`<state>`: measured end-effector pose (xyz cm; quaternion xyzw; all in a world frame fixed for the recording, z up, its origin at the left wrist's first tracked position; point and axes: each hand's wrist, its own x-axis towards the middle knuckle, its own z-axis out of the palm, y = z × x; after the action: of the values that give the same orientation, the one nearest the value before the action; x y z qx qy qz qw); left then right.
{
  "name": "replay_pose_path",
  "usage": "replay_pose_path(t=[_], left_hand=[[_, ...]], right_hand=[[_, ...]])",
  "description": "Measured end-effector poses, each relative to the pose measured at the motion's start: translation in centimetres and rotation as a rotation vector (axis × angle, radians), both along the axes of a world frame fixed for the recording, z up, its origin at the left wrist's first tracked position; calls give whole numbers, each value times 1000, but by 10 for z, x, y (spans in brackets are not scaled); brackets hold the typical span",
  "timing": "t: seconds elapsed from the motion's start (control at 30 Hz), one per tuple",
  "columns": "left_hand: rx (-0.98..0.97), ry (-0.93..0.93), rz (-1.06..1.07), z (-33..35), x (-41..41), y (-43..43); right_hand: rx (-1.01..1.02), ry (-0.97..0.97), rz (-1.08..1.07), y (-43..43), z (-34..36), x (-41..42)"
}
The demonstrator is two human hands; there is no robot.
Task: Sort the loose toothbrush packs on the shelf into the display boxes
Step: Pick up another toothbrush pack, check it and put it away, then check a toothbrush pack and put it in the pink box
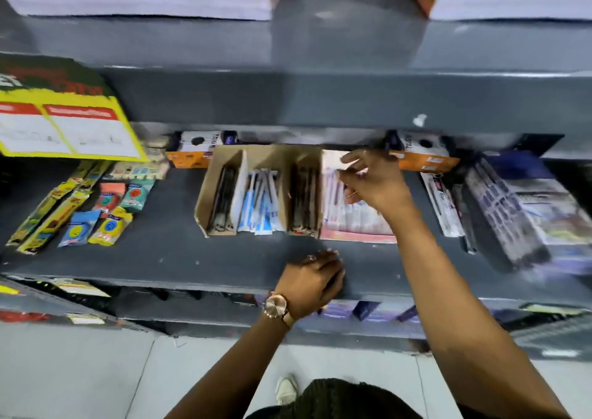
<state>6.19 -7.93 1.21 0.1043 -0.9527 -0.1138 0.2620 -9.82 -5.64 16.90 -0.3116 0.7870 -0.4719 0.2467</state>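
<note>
shelf: dark grey shelf (160, 258), goods spread along it, front edge bare in the middle.
cardboard box: brown display box (262, 191) sits mid-shelf toward the back, three slots. Dark packs in the left and right slots, blue-and-white packs (261, 204) in the centre one.
pink box: pink display box (355, 220) touching the cardboard box's right side, holding pale packs on edge.
right hand: right hand (373, 183) is over the back of the pink box, fingers spread and curled, thumb and forefinger close together at the tops of the packs. Whether it pinches one I cannot tell; motion blur there.
left hand: left hand (315, 277) lies palm-down on the shelf's front edge, fingers curled over the lip, gripping no pack. Looks like a brace.
loose packs: dark toothbrush packs (499, 213) lean in a heap toward the shelf's right end, outside any box. Yellow packs (51, 207) lie near the left end.
step: my read is she's seating or squaring packs in the pink box.
next: likely reach right to the leaning heap, take one pack, match it to a slot. Needs a thin-edge pinch and an upright drop-in.
</note>
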Motion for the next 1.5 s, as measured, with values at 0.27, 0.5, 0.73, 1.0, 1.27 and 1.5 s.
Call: replay_pose_path(t=[0.27,0.5,0.73,1.0,1.27,1.5], left_hand=[[5,-53,-120,2,-86,58],[71,-15,16,-7,-90,76],[45,-34,11,-5,-87,75],[228,-23,-8,6,-83,69],[1236,285,71,51,-92,61],[1750,266,188,61,-85,49]], right_hand=[[448,469,-218,88,-43,-91],[783,678,-84,93,-86,-103],[847,833,-43,84,-91,-101],[217,91,-322,107,-71,-107],[-79,-706,-95,159,-60,-64],[24,-799,54,172,-80,-19]])
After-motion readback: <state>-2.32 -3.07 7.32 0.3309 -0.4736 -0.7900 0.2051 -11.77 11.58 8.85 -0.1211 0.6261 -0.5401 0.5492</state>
